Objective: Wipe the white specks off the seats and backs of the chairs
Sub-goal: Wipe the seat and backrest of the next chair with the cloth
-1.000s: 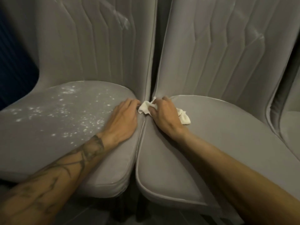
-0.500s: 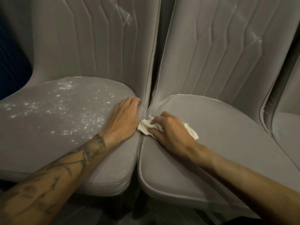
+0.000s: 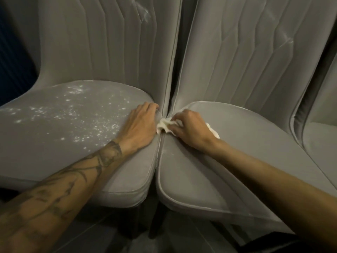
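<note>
Grey padded fabric seat (image 3: 54,152) on the left is carrying scattered white specks (image 3: 76,114) across its middle. The left hand (image 3: 140,126) is lying flat on that seat's right edge, fingers straight and holding nothing. The right hand (image 3: 191,130) is gripping a crumpled white cloth (image 3: 163,126), fingers curled round it, pressing it into the narrow gap beside the neighbouring grey padded seat (image 3: 255,147).

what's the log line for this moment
left hand rests on left seat | right hand grips cloth at gap | specks on left seat
</note>
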`<state>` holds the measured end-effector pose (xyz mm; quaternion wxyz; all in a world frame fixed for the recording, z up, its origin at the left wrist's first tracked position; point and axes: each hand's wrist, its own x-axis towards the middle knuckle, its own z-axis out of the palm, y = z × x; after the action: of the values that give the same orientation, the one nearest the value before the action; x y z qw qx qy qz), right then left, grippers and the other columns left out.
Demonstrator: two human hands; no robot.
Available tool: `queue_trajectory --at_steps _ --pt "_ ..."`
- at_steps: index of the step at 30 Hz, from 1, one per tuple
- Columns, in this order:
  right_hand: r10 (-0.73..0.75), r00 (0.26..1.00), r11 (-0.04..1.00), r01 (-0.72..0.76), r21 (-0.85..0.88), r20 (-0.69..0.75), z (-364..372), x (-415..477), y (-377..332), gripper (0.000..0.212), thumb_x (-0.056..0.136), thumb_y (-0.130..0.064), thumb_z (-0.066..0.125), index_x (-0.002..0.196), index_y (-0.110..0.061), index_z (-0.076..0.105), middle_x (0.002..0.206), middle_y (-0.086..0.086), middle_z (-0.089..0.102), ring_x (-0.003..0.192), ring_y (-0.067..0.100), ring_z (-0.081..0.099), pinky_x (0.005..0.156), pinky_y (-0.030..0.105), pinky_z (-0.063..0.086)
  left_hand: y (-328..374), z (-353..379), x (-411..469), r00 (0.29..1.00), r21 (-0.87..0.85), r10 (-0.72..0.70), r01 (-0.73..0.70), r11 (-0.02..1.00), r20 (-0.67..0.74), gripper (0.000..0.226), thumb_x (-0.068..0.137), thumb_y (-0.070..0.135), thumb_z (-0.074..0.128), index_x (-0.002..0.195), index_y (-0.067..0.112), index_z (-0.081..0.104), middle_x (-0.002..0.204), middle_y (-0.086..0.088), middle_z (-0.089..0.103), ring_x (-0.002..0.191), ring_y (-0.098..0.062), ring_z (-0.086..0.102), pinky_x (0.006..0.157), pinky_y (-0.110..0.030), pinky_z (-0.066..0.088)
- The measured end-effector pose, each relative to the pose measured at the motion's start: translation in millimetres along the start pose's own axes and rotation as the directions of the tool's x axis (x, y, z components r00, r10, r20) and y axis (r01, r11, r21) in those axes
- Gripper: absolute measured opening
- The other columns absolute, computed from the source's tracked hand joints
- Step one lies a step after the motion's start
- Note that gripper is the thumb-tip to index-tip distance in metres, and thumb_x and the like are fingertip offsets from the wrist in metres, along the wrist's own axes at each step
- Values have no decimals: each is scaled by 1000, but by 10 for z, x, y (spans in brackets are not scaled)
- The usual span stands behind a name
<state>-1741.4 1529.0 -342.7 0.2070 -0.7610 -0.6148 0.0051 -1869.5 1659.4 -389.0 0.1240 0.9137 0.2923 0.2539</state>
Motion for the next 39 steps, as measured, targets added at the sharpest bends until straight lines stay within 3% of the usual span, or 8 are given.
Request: queue_trajectory --at_steps 2,7,14,17,20,26,32,39 --pt "58 998 998 -58 -6 -21 69 4 -56 24 95 -27 63 110 -12 73 108 13 66 101 28 61 85 32 43 -7 7 9 1000 10 6 -6 1000 1 39 98 9 50 138 8 52 132 -15 57 117 -34 53 98 -41 39" --pt "-224 969 968 209 141 104 8 -872 -268 26 93 -49 58 104 -29 70 99 -6 60 87 6 59 73 18 43 -27 37 9 1000 17 6 -6 1000 -9 34 101 5 43 133 9 54 128 -15 58 114 -36 52 96 -44 38" --pt "-27 999 1000 26 9 30 34 -285 -221 27 97 -31 63 113 -13 72 108 11 65 103 25 60 86 27 41 -15 12 23 1000 19 -7 7 1000 6 30 108 15 40 133 7 54 130 -17 58 115 -36 52 97 -45 39" --pt "-268 960 961 259 96 86 -13 -841 -372 17 96 -33 61 102 -21 72 100 -2 60 91 10 59 78 17 42 -8 3 14 1000 13 -7 6 1000 11 29 109 18 37 129 7 55 127 -17 58 112 -38 52 95 -47 38" --pt "-408 870 912 374 169 276 -166 -1057 -428 18 98 -39 59 102 -25 68 100 -9 56 89 1 54 78 11 41 19 -12 3 999 11 -19 19 1000 26 29 110 23 37 127 8 55 125 -17 58 112 -37 53 97 -48 40" --pt "-176 973 984 173 32 153 -121 -595 -348 27 99 -31 60 114 -12 71 111 7 63 101 20 60 86 23 41 67 -35 -4 995 42 14 -18 999 99 53 103 55 47 141 19 52 139 -9 54 128 -31 48 107 -44 35" --pt "-395 866 919 366 149 308 -335 -1403 -311 20 102 -41 53 108 -28 68 104 -11 53 91 1 53 82 14 41 56 -25 2 990 60 56 -65 996 130 55 99 63 50 144 32 52 144 0 47 135 -26 44 109 -40 29" --pt "-260 953 963 245 108 156 -49 -1126 -548 27 101 -37 56 107 -16 71 105 0 57 93 12 55 82 24 43 67 -54 4 990 56 53 -61 997 130 54 99 61 53 145 34 52 145 0 46 137 -27 44 112 -41 29"
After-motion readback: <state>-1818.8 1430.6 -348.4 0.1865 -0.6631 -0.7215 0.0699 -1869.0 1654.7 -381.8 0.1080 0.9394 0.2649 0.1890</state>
